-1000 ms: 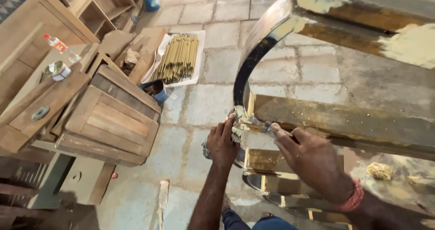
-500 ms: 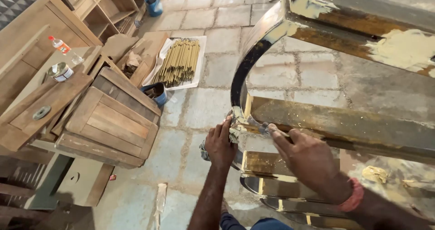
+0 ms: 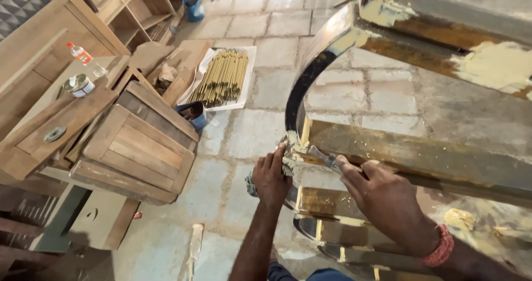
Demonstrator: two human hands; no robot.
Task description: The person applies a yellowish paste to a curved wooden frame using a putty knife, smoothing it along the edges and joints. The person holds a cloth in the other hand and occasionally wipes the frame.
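One putty knife (image 3: 324,158), pinched in the right hand (image 3: 388,200), meets one curved frame (image 3: 310,70); the left hand (image 3: 271,176) presses flat, fingers together.

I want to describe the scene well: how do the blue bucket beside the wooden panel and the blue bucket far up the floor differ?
The near blue bucket sits between the slatted wooden panel and the tray of brass rods; the far blue bucket stands by the open shelf unit. The near one shows dark contents and is partly hidden by the panel; the far one's inside cannot be made out. Both are blue and stand on the stone floor.
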